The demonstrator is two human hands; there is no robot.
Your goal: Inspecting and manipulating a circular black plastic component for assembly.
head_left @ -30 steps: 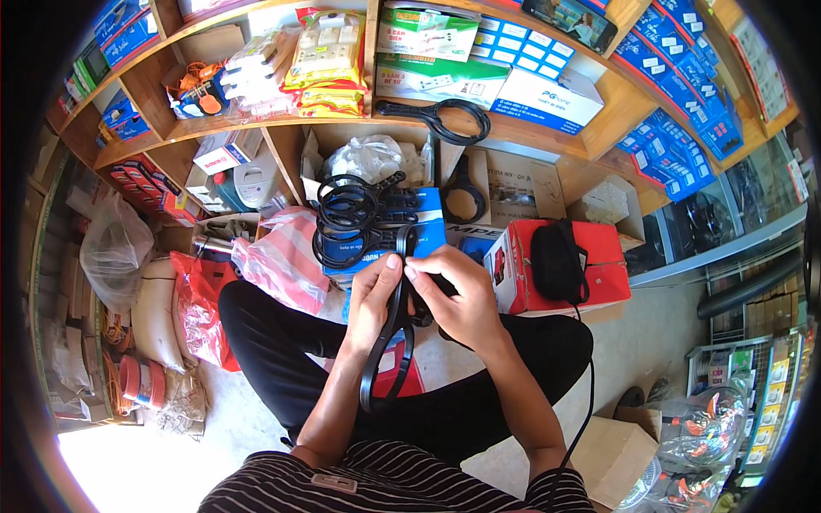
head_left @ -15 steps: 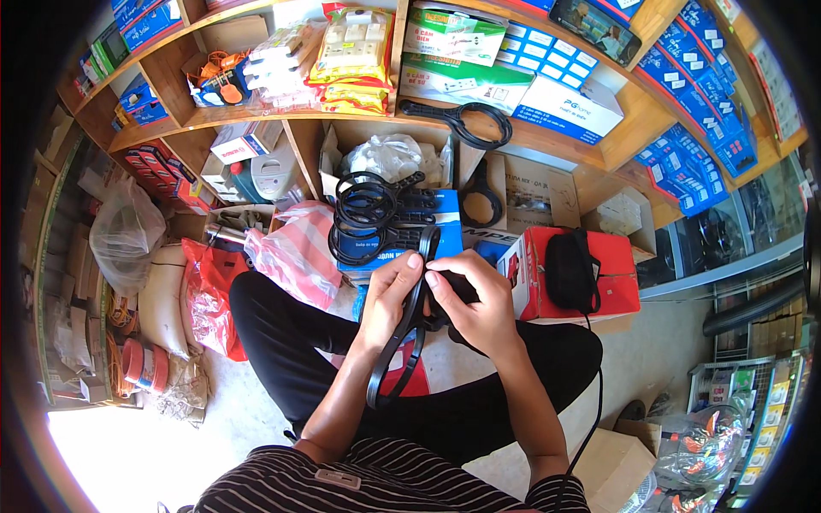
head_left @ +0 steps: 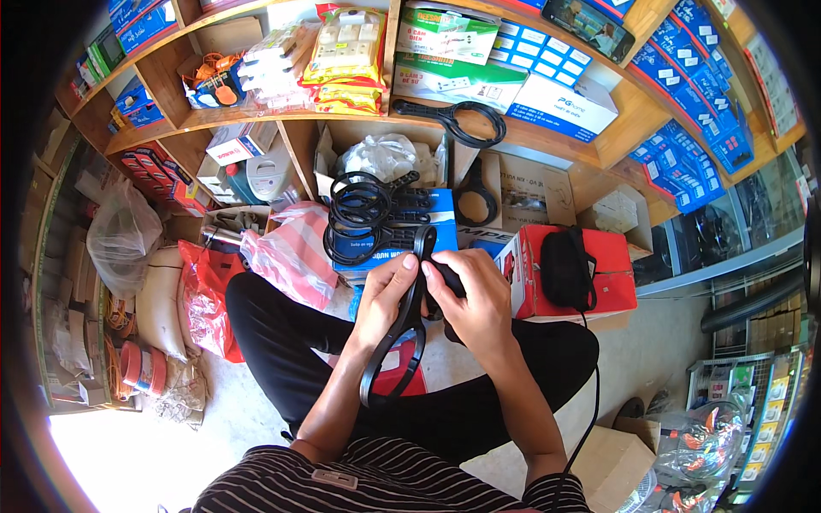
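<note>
A red box (head_left: 616, 274) was set right of the blue box (head_left: 440, 205), on which black ringed tools (head_left: 357, 224) were heaped, apparently for easy reach. Before that box, a looped black tool (head_left: 412, 309) was steadied, clamped by the left hand (head_left: 382, 295) and, as far as shade allowed, the right hand (head_left: 476, 299).

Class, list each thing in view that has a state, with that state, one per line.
Black loop: held between left hand and right hand
Black ringed tools: piled on blue box
Phone: screen lit
Red box: closed, black pouch on top
Cardboard box: open, clear plastic bag inside
</note>
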